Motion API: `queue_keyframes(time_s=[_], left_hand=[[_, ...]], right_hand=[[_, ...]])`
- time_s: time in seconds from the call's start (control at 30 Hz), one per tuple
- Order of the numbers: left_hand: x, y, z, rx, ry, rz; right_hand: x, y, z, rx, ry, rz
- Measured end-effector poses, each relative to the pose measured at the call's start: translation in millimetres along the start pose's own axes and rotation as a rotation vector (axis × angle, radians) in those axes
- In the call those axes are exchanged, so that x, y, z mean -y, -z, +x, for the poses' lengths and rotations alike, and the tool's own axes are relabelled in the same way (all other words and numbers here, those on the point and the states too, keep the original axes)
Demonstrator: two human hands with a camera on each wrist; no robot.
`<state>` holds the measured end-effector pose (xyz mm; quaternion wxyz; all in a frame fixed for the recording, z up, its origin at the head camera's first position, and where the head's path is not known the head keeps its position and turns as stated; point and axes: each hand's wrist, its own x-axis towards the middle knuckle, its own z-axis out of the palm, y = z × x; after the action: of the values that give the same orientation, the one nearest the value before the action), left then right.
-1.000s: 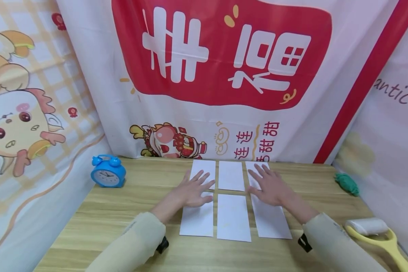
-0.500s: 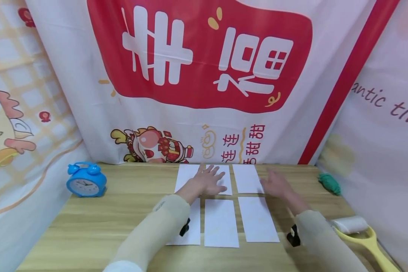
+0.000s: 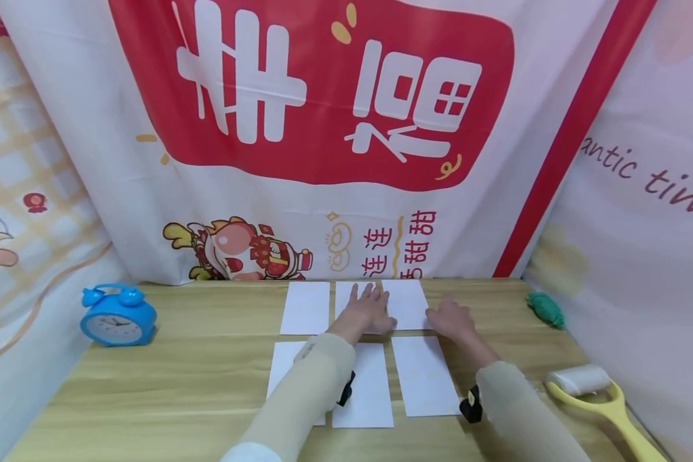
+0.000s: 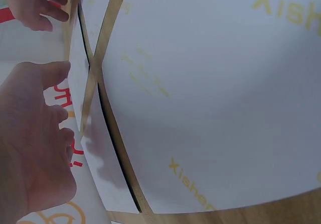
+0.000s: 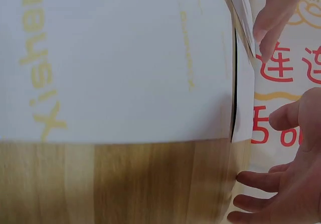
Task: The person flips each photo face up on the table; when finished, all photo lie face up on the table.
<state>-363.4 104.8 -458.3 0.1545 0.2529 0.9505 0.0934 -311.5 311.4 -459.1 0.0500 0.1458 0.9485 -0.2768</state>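
Observation:
Several white rectangular cards lie in two rows on the wooden table (image 3: 208,385). Faint yellow lettering shows on the front right card (image 5: 125,58) in the right wrist view. My left hand (image 3: 368,313) is over the back middle card (image 3: 344,295), palm down, fingers extended and partly covering it. At the right edge of the back right card (image 3: 403,305) is my right hand (image 3: 452,319), its thumb side towards that edge. In the right wrist view its fingers (image 5: 261,180) are apart and hold nothing. The left forearm hides part of the front left card (image 3: 283,366).
A blue alarm clock (image 3: 118,317) stands at the left. On the right lie a dark green bundle (image 3: 545,310) and a lint roller with a yellow handle (image 3: 620,410). A printed cloth (image 3: 485,237) hangs along the back edge.
The head view has turned right. My left hand has shifted from the left cards to the back middle card. My right hand has moved off the right cards to the back right card's outer edge.

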Motion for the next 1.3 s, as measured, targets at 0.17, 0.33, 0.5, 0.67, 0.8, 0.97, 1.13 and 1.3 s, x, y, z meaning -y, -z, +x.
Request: queue_keyframes(time_s=[0.17,0.33,0.5,0.67,0.8,0.97,1.13,1.3], left_hand=[[5.0,-2.9,1.2,0.006,0.015,-0.017],[3.4,-1.8,3.2,0.022,-0.005,0.016],[3.9,-3.2,11.1,0.023,0.003,0.060],[4.5,-5.6,20.2,0.041,0.027,0.052],[5.4,-7.8,24.9,0.060,0.045,0.041],[3.9,-5.1,19.6,0.035,0.039,0.027],[2.6,-2.3,8.9,0.016,0.014,0.050],[4.3,-3.4,8.8,0.013,0.014,0.062]], right_hand=[[7,-10,3.2,-0.012,-0.017,0.046],[9,-10,8.5,-0.019,-0.035,0.075],[15,-7,12.9,0.020,-0.083,0.186],[20,-1,19.3,0.038,-0.121,0.317],[19,4,25.0,0.049,-0.132,0.412],[16,12,30.1,0.112,-0.151,0.604],[13,16,26.4,0.179,-0.190,0.720],[9,14,29.0,0.209,-0.211,0.766]])
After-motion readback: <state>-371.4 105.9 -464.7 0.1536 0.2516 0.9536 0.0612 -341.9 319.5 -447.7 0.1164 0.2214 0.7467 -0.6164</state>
